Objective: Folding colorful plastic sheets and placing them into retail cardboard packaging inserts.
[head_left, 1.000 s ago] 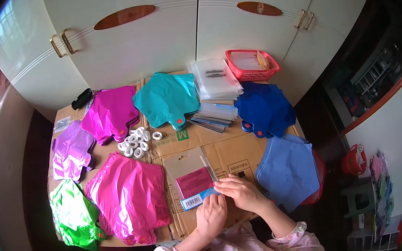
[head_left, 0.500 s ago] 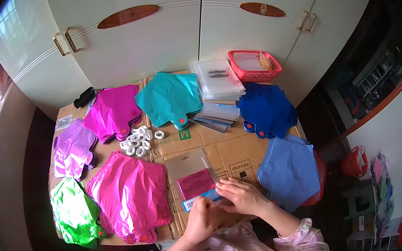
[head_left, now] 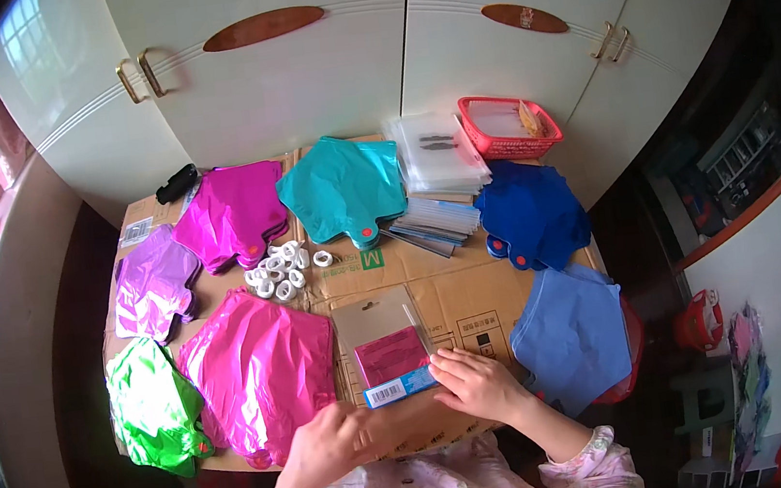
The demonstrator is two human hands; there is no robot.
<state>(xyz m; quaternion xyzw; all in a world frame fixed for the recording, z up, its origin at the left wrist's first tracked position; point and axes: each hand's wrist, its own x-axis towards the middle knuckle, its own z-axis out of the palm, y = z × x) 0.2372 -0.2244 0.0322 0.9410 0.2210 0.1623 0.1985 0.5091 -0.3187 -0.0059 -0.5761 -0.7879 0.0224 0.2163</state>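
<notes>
A clear plastic bag [head_left: 358, 319] lies flat on the cardboard in front of me. Inside it is a folded magenta foil piece [head_left: 392, 356], and a blue-and-white printed strip [head_left: 401, 386] runs along its near edge. My right hand [head_left: 478, 386] rests with fingers stretched out, its fingertips touching the bag's right edge. My left hand [head_left: 329, 441] hovers by the table's front edge, between the bag and a stack of pink foil sheets [head_left: 259, 367]. Its fingers are loosely bent and apart, slightly blurred, and nothing shows in them.
Around the cardboard [head_left: 435, 287] lie foil stacks: green [head_left: 152, 405], lilac [head_left: 154, 285], purple [head_left: 233, 213], teal [head_left: 341, 187], dark blue [head_left: 533, 212] and light blue [head_left: 569, 334]. White rings [head_left: 279, 269], clear bags [head_left: 438, 155], thin strips [head_left: 432, 224] and a red basket [head_left: 515, 144] sit farther back.
My left hand has moved left, away from my right hand and the bag's near edge. The printed strip is now more exposed. My right hand stays at the bag's right edge.
</notes>
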